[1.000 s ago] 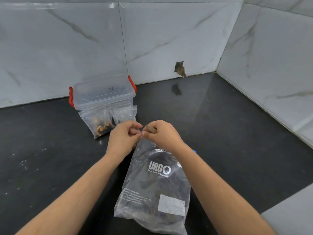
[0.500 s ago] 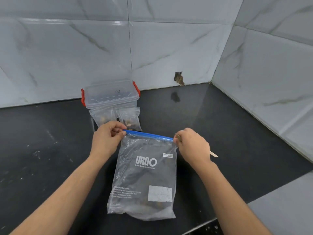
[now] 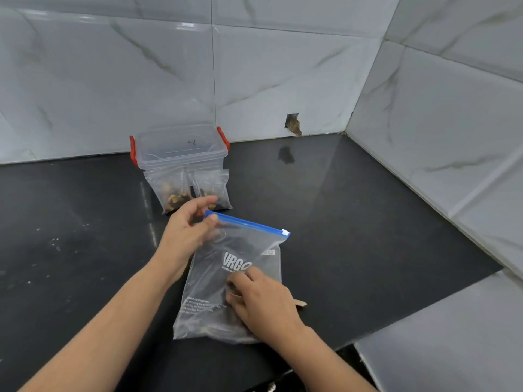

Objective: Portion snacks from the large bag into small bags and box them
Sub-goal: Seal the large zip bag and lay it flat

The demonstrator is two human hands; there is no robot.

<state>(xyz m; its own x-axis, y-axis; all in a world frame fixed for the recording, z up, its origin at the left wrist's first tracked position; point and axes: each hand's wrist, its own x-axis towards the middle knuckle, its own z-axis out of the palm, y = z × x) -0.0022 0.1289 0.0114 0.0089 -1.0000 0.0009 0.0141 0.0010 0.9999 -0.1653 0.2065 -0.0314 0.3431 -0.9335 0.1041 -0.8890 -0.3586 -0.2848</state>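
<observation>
The large clear zip bag (image 3: 249,250), printed URGO, lies flat on the black counter with dark snacks inside. Its blue zipper strip (image 3: 246,222) runs along the far edge, with a white slider at the right end. My left hand (image 3: 186,230) pinches the bag's top left corner, thumb on the plastic just below the strip. My right hand (image 3: 260,304) rests on the bag's lower right part, curled around a thin wooden stick (image 3: 300,303) whose tip pokes out to the right. Two small filled bags (image 3: 172,188) (image 3: 212,185) lean against a clear box (image 3: 181,149) with red latches.
Marble-tiled walls close the counter (image 3: 353,222) at the back and right. A small hole (image 3: 293,125) sits in the back wall near the corner. A pale surface (image 3: 452,340) starts at the near right, past the counter's front edge.
My right hand left the zipper's right end and dropped onto the bag's lower part, still with the stick. The left hand stays at the top left corner. The zipper strip lies fully stretched out.
</observation>
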